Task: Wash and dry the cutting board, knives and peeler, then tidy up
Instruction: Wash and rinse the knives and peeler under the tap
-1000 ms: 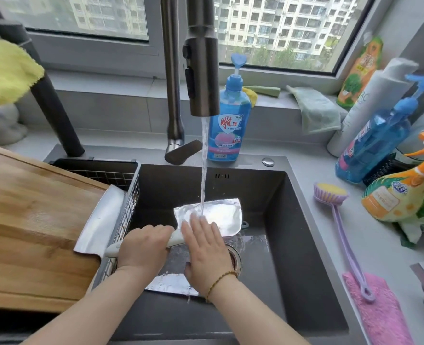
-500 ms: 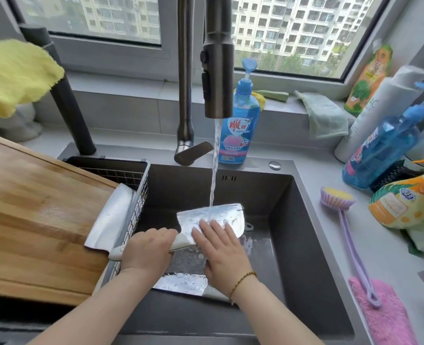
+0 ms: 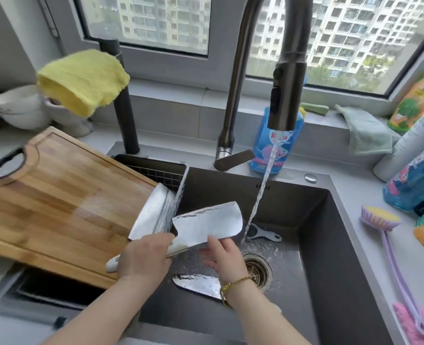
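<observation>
Fingers (image 3: 161,241) of our left hand (image 3: 145,260) curl tight round the cleaver (image 3: 211,225) handle, blade up over the sink (image 3: 330,245), at 10 o'clock from the drain (image 3: 257,271). Our right hand (image 3: 224,257) lies open beneath it, fingers (image 3: 214,241) loosely spread, one tip at the edge. If that wet grip slips we risk a cut, or the blade dropping onto the second knife (image 3: 196,285) at 6 o'clock from it.
</observation>
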Motion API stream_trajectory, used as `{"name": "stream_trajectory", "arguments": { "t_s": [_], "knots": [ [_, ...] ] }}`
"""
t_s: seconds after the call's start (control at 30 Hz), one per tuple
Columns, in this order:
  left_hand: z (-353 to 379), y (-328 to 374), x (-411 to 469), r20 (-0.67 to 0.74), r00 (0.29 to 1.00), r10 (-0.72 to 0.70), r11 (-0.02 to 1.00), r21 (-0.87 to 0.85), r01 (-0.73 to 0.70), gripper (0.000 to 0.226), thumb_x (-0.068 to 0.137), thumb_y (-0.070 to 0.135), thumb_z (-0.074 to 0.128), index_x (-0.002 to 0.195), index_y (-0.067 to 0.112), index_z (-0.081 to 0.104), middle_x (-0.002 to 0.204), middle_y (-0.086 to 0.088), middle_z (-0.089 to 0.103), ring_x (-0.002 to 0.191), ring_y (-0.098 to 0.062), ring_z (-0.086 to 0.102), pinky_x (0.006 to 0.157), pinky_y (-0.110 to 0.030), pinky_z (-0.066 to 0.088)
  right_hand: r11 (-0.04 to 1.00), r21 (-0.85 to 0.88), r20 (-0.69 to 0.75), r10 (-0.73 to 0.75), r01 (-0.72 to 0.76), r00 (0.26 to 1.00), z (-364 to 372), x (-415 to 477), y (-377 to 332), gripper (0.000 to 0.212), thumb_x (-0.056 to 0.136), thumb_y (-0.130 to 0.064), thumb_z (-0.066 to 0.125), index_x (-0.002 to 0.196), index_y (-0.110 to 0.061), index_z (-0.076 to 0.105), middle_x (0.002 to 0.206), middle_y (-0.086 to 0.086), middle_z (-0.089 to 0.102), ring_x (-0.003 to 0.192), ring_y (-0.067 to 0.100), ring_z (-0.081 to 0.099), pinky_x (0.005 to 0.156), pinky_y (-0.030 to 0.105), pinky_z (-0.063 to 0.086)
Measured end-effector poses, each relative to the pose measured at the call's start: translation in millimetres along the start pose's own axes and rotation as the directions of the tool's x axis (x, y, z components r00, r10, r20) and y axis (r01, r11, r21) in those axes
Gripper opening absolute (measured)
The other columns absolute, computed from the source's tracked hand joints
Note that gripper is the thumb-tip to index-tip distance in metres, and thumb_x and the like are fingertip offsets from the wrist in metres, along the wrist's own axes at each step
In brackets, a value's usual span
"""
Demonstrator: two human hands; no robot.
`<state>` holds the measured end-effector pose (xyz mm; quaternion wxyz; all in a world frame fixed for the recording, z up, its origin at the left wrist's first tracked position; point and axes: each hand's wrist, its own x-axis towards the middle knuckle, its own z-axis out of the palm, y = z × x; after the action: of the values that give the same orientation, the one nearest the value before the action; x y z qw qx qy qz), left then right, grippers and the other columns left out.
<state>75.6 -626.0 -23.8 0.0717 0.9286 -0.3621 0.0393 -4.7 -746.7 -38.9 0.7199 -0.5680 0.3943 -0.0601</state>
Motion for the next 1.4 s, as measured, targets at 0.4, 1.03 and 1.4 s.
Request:
{"name": "stream_trajectory", "arguments": {
  "t_s": [0.4, 1.03, 1.4],
  "knots": [
    [-25.5, -82.3, -5.8, 0.576, 0.814, 0.068, 0.687, -0.619, 0.381, 0.017, 0.085, 0.028, 0.063, 0.069, 0.027, 0.056, 0.056, 0.019, 0.054, 0.047, 0.009, 0.046, 0.047, -0.008, 0.03, 0.988, 0.145, 0.189, 0.029, -0.057, 0.982, 71.7, 36.1, -26.4, 0.019, 0.096, -0.003, 0.04, 0.081, -0.005, 0.052, 0.046, -0.001, 0.062, 0.041, 0.006, 0.06, 0.047, 0.018, 0.052],
    [28.3, -96.7, 23.0, 0.385, 0.909, -0.159, 0.977, -0.073, 0.201, 0.035, 0.093, 0.044, 0.044, 0.12, 0.024, 0.05, 0.12, 0.004, 0.059, 0.113, -0.018, 0.054, 0.079, -0.026, 0.041, 0.979, -0.204, -0.012, 0.025, -0.027, 1.0, 93.4, 50.3, 14.0, 0.033, 0.094, -0.024, 0.047, 0.123, -0.008, 0.053, 0.111, -0.001, 0.061, 0.105, 0.015, 0.055, 0.101, 0.036, 0.044],
    [41.5, -83.8, 24.5, 0.395, 0.903, -0.166, 0.96, -0.142, 0.239, 0.033, 0.092, 0.042, 0.047, 0.118, 0.021, 0.053, 0.121, 0.001, 0.057, 0.113, -0.02, 0.053, 0.083, -0.026, 0.041, 0.996, -0.015, 0.067, 0.09, -0.089, 0.994, 85.7, 48.4, 14.4, 0.037, 0.098, -0.014, 0.039, 0.133, -0.004, 0.042, 0.126, 0.012, 0.056, 0.117, 0.022, 0.053, 0.101, 0.035, 0.043]
  ]
}}
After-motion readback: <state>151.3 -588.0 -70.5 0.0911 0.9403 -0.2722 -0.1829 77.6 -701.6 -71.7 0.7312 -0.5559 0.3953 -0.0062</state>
